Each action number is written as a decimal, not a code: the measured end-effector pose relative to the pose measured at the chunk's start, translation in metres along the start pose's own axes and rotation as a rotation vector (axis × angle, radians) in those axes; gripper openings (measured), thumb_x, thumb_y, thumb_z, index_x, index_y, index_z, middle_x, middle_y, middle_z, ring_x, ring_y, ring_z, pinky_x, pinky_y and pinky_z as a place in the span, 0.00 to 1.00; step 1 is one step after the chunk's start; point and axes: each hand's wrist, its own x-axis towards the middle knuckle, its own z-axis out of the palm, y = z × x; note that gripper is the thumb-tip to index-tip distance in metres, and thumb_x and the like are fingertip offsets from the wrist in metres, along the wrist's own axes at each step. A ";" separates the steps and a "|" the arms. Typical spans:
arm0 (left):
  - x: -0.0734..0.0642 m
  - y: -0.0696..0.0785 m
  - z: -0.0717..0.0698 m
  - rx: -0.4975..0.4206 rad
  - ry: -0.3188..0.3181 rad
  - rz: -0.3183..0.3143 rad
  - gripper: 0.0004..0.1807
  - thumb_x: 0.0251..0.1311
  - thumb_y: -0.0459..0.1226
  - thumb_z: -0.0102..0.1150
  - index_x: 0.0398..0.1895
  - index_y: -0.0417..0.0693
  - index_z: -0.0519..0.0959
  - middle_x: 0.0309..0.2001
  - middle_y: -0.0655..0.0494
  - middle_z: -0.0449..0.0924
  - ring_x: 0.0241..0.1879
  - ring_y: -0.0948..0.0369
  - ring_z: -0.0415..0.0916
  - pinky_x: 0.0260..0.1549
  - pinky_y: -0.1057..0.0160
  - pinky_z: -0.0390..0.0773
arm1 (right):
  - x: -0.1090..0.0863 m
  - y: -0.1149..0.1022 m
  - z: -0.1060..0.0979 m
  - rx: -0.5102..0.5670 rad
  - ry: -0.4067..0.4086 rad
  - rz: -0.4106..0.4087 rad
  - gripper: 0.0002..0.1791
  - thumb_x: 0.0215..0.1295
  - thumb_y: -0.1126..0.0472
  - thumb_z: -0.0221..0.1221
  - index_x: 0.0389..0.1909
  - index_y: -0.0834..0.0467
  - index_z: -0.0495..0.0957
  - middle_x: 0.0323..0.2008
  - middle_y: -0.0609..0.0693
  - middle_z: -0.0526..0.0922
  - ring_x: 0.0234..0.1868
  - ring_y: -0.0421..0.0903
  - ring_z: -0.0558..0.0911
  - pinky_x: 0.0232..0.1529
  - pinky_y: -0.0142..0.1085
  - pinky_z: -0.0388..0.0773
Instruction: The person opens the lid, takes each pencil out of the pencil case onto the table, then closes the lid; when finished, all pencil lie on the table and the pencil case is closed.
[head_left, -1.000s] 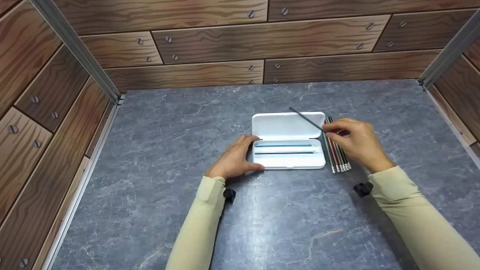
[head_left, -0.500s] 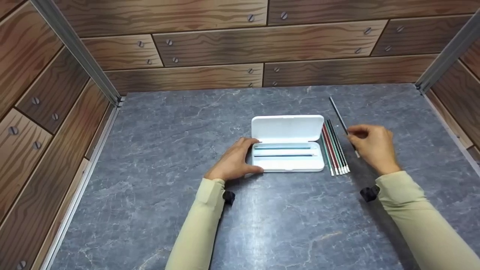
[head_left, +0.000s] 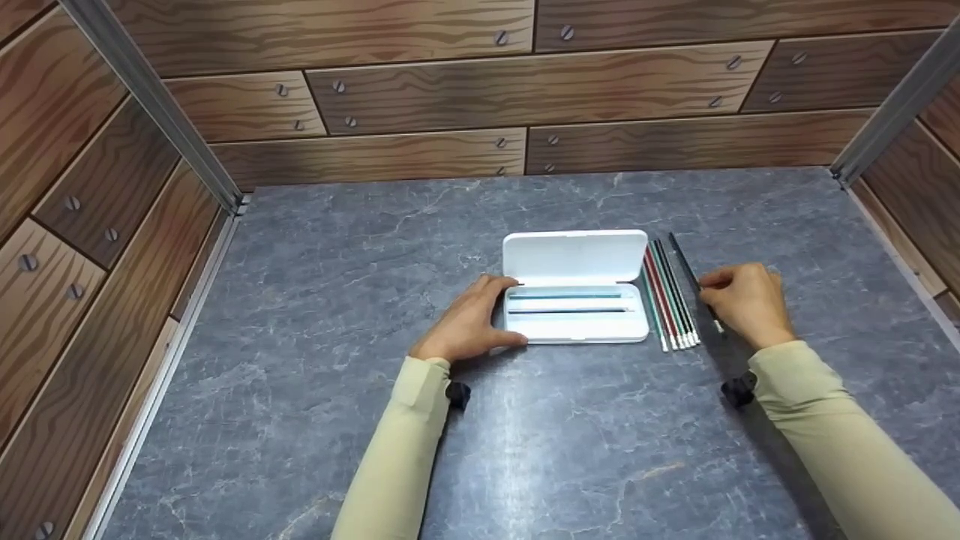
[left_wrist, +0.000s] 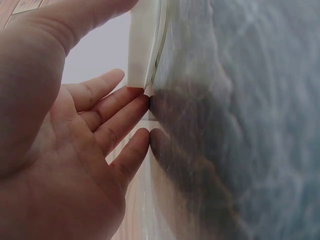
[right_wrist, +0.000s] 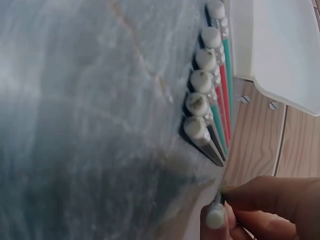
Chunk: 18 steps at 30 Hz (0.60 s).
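Pencil (head_left: 684, 261) pinched in right hand (head_left: 750, 304), clear of pencil row (head_left: 669, 295), left hand (head_left: 465, 322) spread along left edge of case (head_left: 576, 328)

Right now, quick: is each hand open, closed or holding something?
Left hand: open, touching the left end of the white case.
Right hand: closed, pinching a dark pencil beside the row of pencils.

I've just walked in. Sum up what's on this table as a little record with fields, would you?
Surface: grey marbled table
Container: white case, lid open
Inside it: two pencils
Outside it: row of six pencils along its right side, white ends towards the person
Left hand: touches the case's left end
Right hand: pinches a dark pencil, apart from the row
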 end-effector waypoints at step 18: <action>0.000 0.000 0.000 -0.003 -0.003 -0.003 0.49 0.62 0.50 0.85 0.83 0.54 0.70 0.75 0.49 0.74 0.76 0.50 0.73 0.81 0.45 0.71 | 0.000 -0.003 0.009 0.021 -0.101 -0.004 0.14 0.69 0.63 0.72 0.49 0.69 0.92 0.49 0.69 0.93 0.45 0.60 0.92 0.47 0.40 0.81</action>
